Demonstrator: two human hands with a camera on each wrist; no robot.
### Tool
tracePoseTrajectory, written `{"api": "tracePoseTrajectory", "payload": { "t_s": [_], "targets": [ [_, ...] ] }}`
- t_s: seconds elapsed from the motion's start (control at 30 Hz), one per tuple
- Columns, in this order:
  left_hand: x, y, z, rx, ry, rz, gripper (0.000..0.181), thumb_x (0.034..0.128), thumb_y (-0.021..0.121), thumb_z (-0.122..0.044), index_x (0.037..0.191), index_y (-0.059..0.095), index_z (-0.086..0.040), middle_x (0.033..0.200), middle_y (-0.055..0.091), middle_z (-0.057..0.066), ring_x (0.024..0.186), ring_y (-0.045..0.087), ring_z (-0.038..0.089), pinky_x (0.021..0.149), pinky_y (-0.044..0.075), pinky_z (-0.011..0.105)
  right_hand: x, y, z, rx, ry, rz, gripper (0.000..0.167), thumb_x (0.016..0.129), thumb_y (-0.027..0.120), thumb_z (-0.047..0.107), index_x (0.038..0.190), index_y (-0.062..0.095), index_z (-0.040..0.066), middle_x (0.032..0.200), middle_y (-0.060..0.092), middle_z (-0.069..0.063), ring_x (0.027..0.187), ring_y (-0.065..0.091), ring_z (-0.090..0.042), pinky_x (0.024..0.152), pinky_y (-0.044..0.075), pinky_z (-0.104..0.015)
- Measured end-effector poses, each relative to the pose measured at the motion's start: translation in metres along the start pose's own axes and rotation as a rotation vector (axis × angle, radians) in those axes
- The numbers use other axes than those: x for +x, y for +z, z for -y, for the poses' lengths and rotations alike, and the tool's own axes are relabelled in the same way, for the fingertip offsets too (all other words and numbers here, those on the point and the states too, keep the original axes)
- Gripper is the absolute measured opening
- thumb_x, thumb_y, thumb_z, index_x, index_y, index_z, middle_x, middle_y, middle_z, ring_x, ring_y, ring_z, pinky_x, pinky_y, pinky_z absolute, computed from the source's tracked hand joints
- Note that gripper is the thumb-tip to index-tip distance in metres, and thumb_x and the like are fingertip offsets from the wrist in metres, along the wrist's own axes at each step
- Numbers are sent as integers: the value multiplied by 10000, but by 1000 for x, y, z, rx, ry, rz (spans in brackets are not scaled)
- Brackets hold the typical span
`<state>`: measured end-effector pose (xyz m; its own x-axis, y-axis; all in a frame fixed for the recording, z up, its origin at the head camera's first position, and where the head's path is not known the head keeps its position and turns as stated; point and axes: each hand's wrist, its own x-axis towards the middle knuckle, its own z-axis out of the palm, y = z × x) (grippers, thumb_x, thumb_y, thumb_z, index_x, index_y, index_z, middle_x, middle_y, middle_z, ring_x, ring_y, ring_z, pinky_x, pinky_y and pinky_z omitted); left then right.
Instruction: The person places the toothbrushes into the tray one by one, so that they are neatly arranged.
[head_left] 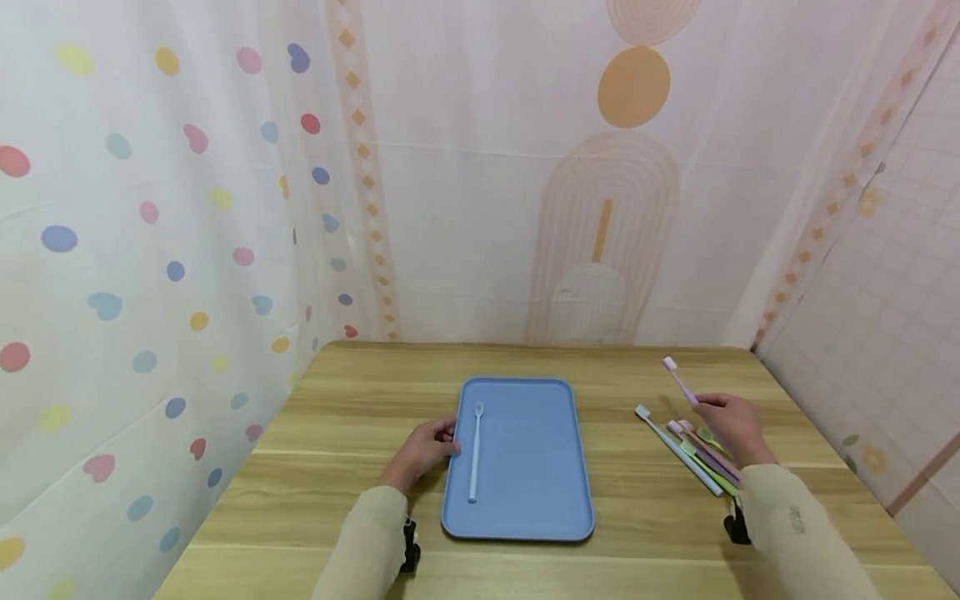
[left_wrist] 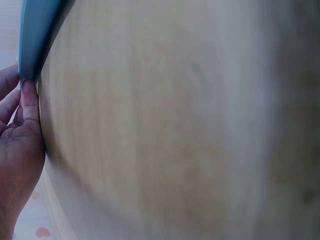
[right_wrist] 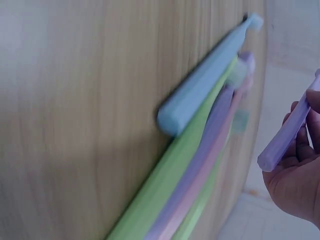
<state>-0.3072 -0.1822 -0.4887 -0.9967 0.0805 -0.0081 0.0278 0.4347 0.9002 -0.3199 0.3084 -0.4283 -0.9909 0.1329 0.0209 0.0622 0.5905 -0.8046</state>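
No text, label, brand or number can be read. To the right of the blue rectangular tray (head_left: 532,467), the cream right sleeve (head_left: 813,554) bears 1 small grey mark (head_left: 797,520) resembling lettering, too blurred to make out.

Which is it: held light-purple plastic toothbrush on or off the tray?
Off: the right hand grips the light-purple plastic toothbrush well right of the blue rectangular tray.

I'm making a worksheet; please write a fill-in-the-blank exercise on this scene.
The flat blue rectangular tray bears exactly ____ slim pale-blue toothbrush.
The left hand touches the tray's ____ edge.
The right hand holds a pale-purple toothbrush by its ____.
In the head view, the multicoloured toothbrush bunch lies to the tray's ____.

Missing words: one; left; handle; right.
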Motion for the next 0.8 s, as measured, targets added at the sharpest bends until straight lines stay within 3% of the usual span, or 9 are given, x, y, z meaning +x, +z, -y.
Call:
{"api": "tracePoseTrajectory", "payload": {
  "t_s": [0.23,0.4,0.53,0.67,0.8],
  "targets": [
    [1,0,0,3,-7,6,540,885,652,77,1402,496,84,1063,577,116,989,520,234,870,447,344,0,20,15,82,24,-18,413,954,612,157,1265,595,-113,1139,656,-238,978,586,-285,728,471,-296],
    [3,0,-1,5,-10,8,539,887,651,73,1404,499,75,1064,572,113,993,517,237,870,444,343,-5,36,31,165,34,-18,421,947,610,115,1287,572,-131,1169,629,-282,888,629,-254,667,517,-276],
    [5,0,-2,3,0,11,532,890,648,74,1402,504,73,1067,575,119,995,520,242,875,447,349,-7,52,43,171,34,-34,409,938,616,119,1272,596,-118,1219,610,-294,933,617,-265,675,490,-253],
    [4,1,-1,4,3,17,532,890,647,78,1401,500,80,1065,575,118,990,522,238,871,449,349,-9,71,55,243,47,-34,386,928,621,92,1250,609,-119,1188,623,-282,947,602,-261,688,477,-250],
    [3,1,0,-1,-1,20,532,892,646,78,1404,499,76,1058,571,112,987,518,234,866,447,344,-15,92,68,320,57,-41,360,912,620,56,1221,617,-129,1100,649,-250,837,600,-185,655,477,-241]
  ]
}}
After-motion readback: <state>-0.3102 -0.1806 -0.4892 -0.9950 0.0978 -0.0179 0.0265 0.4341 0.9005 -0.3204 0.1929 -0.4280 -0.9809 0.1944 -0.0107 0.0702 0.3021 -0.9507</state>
